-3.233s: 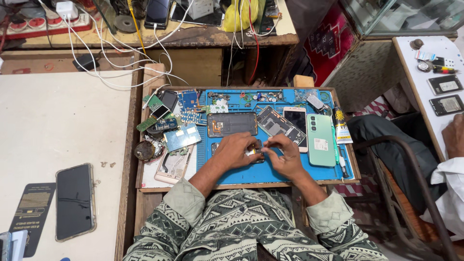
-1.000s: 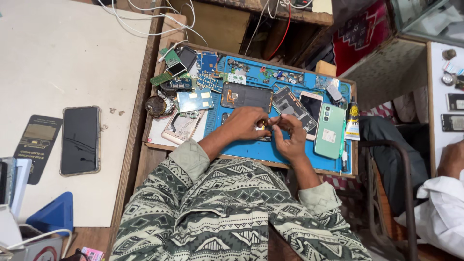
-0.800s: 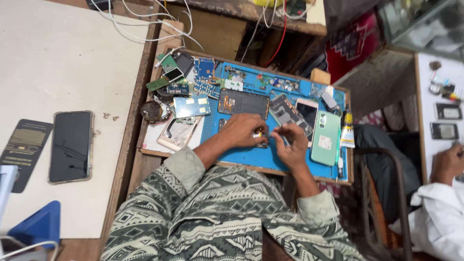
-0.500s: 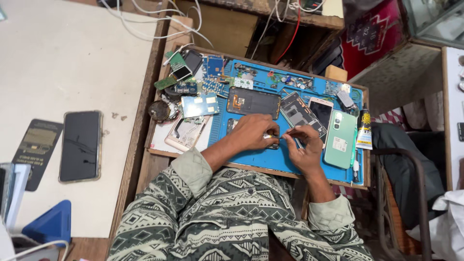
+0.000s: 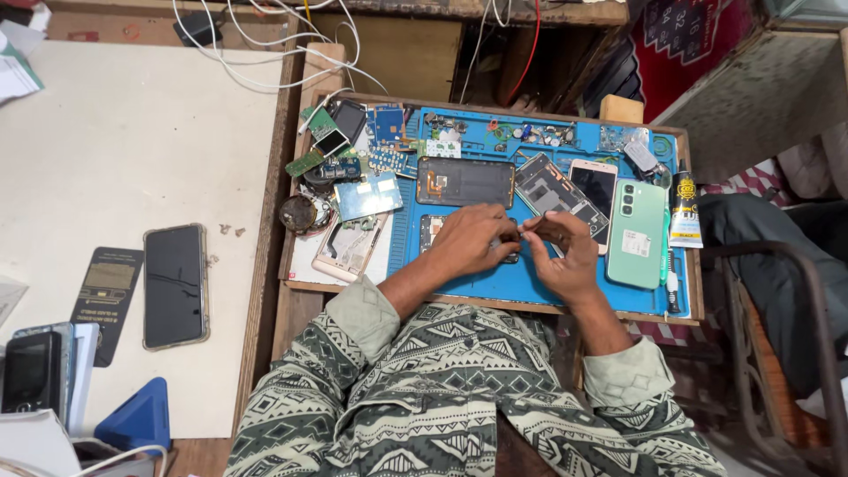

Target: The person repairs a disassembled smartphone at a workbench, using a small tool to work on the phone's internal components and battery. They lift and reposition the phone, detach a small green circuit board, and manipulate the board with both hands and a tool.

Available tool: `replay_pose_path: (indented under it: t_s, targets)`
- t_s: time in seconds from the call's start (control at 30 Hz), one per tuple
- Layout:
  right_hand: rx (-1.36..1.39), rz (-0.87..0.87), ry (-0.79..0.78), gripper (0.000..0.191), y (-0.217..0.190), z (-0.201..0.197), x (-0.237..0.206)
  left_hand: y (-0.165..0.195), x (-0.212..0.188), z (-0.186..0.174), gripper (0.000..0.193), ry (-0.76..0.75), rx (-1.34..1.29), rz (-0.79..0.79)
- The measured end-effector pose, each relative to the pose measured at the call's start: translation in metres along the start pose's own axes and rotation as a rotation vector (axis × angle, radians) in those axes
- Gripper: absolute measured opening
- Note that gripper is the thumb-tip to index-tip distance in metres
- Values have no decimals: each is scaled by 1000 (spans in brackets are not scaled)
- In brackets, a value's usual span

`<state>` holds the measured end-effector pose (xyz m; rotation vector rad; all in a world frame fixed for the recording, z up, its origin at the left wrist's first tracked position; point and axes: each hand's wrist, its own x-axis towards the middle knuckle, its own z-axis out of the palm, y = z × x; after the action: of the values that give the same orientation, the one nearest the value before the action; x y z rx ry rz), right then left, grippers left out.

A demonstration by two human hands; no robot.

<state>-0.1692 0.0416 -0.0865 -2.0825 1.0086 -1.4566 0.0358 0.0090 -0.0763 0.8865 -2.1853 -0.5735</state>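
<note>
We see our left hand point(image 5: 473, 238) curled, fingers pressing a small phone part point(image 5: 433, 231) onto the blue work mat point(image 5: 530, 283), while our right hand point(image 5: 561, 256) pinches something too small to tell beside it, near a green phone point(image 5: 638, 234) on the wooden bench.

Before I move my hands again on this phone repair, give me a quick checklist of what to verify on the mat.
1. Left hand steadying the small phone on the blue mat: ok.
2. Right hand pinching a part: cannot tell, too small.
3. Green phone beside the right hand, apart from it: ok.
4. Glue tube fully on the tray: ok.
5. Loose circuit boards crowd the mat's left edge: not ok.
</note>
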Motion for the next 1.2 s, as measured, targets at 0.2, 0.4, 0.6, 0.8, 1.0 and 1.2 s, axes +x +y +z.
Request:
replay_pose_path:
  t_s: [0.2,0.4,0.6,0.8,1.0,1.2]
  targets:
    - [32,-7,13,52,2,-4,-2,8,6,-7,17,-58,-14,-5]
    - [113,-53,110,54,4,-6,-3,9,11,-13,15,-17,-100,-80]
    - [93,105,96,52,13,-6,-12,-10,6,-5,9,78,-271,-215]
    - [109,113,-74,51,19,-11,2,-19,14,-5,13,120,-111,-84]
    - [111,76,-27,53,12,-13,8,-14,16,-11,13,13,37,89]
    - [112,72,34,54,18,-16,6,-3,15,-2,12,-68,311,225]
